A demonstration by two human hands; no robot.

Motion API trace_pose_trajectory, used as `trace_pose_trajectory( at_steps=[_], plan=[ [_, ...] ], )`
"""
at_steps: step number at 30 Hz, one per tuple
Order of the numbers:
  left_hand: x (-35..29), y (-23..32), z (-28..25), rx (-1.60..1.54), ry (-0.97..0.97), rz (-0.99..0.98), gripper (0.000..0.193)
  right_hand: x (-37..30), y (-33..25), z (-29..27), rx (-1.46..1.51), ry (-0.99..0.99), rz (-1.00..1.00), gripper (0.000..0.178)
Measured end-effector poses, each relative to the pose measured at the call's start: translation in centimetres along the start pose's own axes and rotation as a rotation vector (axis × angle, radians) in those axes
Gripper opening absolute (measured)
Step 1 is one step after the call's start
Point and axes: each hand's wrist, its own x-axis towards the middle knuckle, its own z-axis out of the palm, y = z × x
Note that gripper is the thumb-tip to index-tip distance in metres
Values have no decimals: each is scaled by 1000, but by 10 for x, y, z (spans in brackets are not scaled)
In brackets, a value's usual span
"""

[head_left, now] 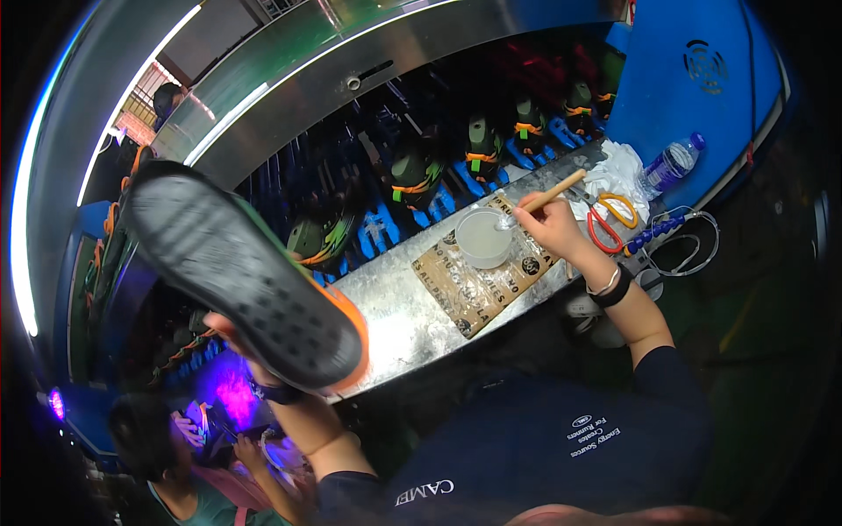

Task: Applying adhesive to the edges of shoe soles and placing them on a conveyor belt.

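Observation:
My left hand (230, 337) grips a shoe (250, 280) and holds it up, its black underside turned toward me. That underside looks partly glossy, with rows of dark square marks at one end, and orange and green upper shows along its edge. Most of my left fingers are hidden behind the shoe. In my right hand (553, 230) is a brush (554, 190) with a wooden handle, its bristle end down at the rim of a translucent tub (484, 238) of cloudy pale liquid. The tub stands on a cardboard sheet (460, 302) covered with printed tape.
A metal ledge (386, 342) runs before me. Scissors (605, 230) with red and orange handles, crumpled white paper (614, 171) and a bottle (675, 162) lie right. Several shoes (417, 180) sit on blue holders inside the machine. Another person (167, 456) works at lower left.

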Motion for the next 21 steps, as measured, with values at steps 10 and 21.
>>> trace_pose_trajectory(
  at_steps=[10,21],
  plan=[
    [-108,-81,35,-381,406,-537,84,3,10,14,-110,-47,-9,17],
    [-85,-87,-4,262,355,-125,74,-9,-20,4,-25,-252,71,12]
  ],
)
